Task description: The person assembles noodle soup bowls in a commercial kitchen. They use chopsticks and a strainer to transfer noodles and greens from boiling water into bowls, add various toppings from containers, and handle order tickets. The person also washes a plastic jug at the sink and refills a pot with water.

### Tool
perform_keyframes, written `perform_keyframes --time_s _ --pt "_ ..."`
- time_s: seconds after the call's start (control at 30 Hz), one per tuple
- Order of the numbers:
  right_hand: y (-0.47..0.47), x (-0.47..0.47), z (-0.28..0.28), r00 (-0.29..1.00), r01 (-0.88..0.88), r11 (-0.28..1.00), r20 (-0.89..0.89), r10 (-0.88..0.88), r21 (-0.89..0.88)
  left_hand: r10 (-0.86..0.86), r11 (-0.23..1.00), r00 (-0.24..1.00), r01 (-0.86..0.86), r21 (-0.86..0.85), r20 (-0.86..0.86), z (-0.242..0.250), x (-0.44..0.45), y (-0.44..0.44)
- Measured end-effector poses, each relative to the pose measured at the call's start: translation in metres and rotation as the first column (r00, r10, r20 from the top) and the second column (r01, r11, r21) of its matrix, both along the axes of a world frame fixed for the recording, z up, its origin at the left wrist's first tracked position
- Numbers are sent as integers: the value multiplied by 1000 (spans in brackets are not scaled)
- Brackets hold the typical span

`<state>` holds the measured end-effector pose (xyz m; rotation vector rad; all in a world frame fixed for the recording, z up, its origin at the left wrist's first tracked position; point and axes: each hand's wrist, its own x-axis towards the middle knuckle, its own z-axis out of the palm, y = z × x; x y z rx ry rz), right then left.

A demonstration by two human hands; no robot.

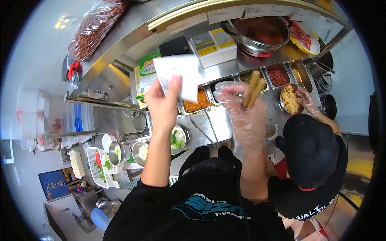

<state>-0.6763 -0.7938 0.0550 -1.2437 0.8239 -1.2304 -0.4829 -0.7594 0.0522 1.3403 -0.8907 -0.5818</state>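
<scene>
My bare left hand (166, 93) pinches a white paper slip (180, 73) between thumb and fingers. The slip bears faint print and hides part of what lies behind it. A clear plastic glove covers my right hand (245, 116), which grips two tan, rod-shaped pieces (254, 90); I cannot tell what they are made of. Between the hands, a steel tray of shredded carrot (197, 101) sits in the counter. Metal tongs (208, 129) lie on the steel counter (221, 119) below it. Near my left forearm stands a bowl of white noodles and greens (178, 138).
At right, a co-worker's gloved hand (307, 101) touches a bowl of pale yellow strips (291, 99). A pot of red liquid (262, 31) and a white-and-yellow machine (215, 46) stand on the raised shelf. A bowl of noodles (140, 153) is at left.
</scene>
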Motion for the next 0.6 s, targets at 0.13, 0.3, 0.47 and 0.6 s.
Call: perform_keyframes --time_s 0.13,0.3,0.47,0.6 --pt "2 3 5 999 -23 997 -47 26 71 93 982 984 -115 -147 -151 15 22 -42" --pt "5 1 -1 996 -45 988 -71 56 151 166 960 979 -188 -210 -119 14 16 -61" --pt "6 0 -7 998 -51 990 -31 56 135 238 962 968 -246 -119 -79 15 7 -62" --pt "6 1 -6 998 -64 986 31 60 151 189 933 967 -230 -277 -169 24 6 -77"
